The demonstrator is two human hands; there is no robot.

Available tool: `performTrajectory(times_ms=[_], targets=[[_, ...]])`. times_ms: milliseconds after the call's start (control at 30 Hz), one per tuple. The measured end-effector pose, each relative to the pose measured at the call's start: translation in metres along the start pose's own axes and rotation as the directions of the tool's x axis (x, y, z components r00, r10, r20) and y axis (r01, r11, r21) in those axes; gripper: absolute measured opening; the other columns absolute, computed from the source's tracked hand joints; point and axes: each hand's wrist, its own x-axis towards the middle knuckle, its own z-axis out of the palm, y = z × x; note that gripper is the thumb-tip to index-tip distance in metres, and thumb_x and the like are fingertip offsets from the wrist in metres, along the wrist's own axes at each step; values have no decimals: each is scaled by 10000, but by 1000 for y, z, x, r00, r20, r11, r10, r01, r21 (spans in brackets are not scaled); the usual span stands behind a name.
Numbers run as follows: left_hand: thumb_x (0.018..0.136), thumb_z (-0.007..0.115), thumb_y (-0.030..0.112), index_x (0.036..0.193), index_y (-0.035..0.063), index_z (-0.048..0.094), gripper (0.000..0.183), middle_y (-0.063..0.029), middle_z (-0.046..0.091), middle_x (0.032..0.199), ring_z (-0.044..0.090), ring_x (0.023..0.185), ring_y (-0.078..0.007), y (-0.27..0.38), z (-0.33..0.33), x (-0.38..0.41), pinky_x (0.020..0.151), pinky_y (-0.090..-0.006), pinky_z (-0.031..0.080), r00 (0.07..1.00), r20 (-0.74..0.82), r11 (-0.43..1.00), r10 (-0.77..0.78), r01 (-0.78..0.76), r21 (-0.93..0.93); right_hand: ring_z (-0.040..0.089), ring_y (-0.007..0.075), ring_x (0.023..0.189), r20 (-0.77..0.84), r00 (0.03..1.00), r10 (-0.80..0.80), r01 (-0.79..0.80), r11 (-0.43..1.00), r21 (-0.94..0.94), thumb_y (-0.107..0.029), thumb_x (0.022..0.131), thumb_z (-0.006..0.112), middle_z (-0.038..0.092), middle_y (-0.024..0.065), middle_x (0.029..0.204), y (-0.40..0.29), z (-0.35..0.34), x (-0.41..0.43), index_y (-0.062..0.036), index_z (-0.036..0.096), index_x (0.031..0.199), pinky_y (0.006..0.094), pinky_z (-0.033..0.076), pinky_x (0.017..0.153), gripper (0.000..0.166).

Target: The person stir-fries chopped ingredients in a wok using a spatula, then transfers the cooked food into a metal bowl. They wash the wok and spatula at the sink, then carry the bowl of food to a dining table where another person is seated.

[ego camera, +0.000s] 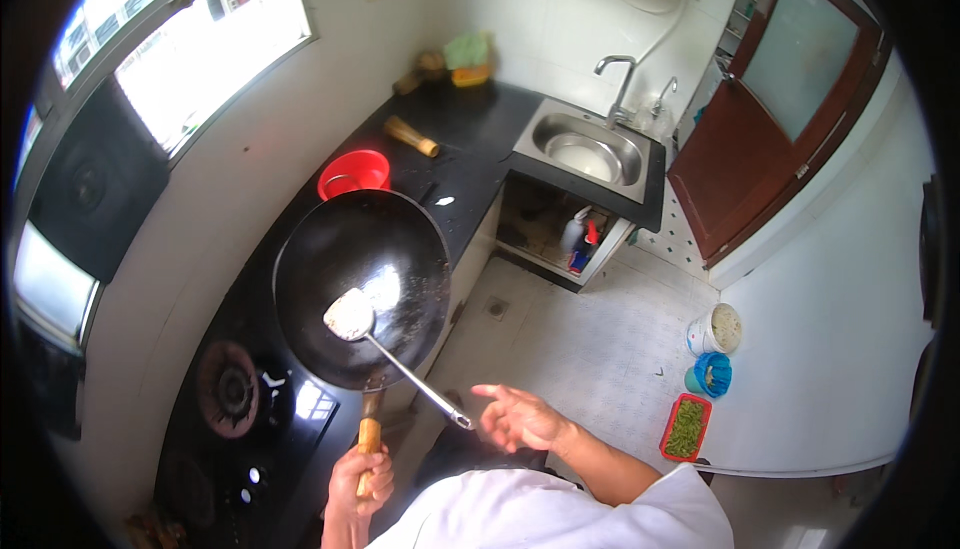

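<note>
A dark wok (pixel 409 249) is in front of me, held up beside the black gas hob (pixel 300 448). My left hand (pixel 361 472) grips its wooden handle (pixel 369 438). A metal wok spatula (pixel 412 376) rests in the wok, its pale, food-smeared blade (pixel 350 315) against the inner surface and its handle reaching past the rim. My right hand (pixel 523 418) is just beyond the spatula handle's end, fingers spread and holding nothing. Part of the counter behind the wok is hidden by it.
Behind the wok stands a red plastic basin (pixel 356 166). A bamboo brush (pixel 411 136) lies on the black counter (pixel 480 125). A steel sink (pixel 589 151) sits in the far corner. On the floor are a white bucket (pixel 705 335), a blue-lined bin (pixel 705 376) and a red tray of greens (pixel 684 429).
</note>
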Motion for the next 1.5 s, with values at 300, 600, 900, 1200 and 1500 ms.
performTrajectory(times_ms=[300, 600, 900, 1200, 1500], targets=[[900, 626, 53, 794, 57, 502, 164, -27, 471, 641, 465, 494, -120, 79, 135, 252, 473, -267, 382, 910, 167, 903, -380, 325, 282, 570, 125, 582, -693, 678, -244, 339, 941, 1, -436, 1053, 594, 619, 33, 766, -94, -163, 7, -65, 570, 1316, 287, 460, 491, 455], [934, 617, 93, 751, 83, 500, 218, -1, 477, 686, 458, 516, -103, 125, 270, 440, 479, -248, 378, 854, 108, 791, -509, 415, 449, 545, 144, 525, -884, 413, -218, 493, 870, 16, -371, 1033, 636, 612, 45, 744, -168, -253, 20, -83, 619, 1187, 316, 448, 458, 327], [940, 631, 68, 799, 80, 488, 201, -6, 483, 694, 479, 525, -99, 114, 393, 589, 463, -256, 393, 881, 63, 765, -470, 370, 528, 558, 100, 542, -865, 228, -448, 489, 821, -296, -337, 1023, 661, 606, 7, 751, -387, -420, 41, -76, 629, 1210, 261, 447, 421, 323], [940, 631, 72, 832, 78, 507, 165, -27, 513, 714, 495, 519, -106, 78, 494, 676, 445, -268, 413, 910, -58, 745, -410, 371, 554, 539, 64, 585, -743, 184, -644, 274, 760, -590, -355, 1013, 666, 599, -15, 843, -640, -628, 104, -38, 669, 1239, 225, 445, 438, 390], [951, 644, 118, 863, 46, 524, 165, -44, 547, 703, 541, 506, -128, 54, 513, 735, 429, -275, 478, 870, -59, 668, -490, 418, 615, 536, 132, 575, -790, 150, -595, -1, 799, -601, -546, 1009, 587, 577, 41, 804, -759, -751, 169, -29, 673, 1216, 290, 410, 404, 564]])
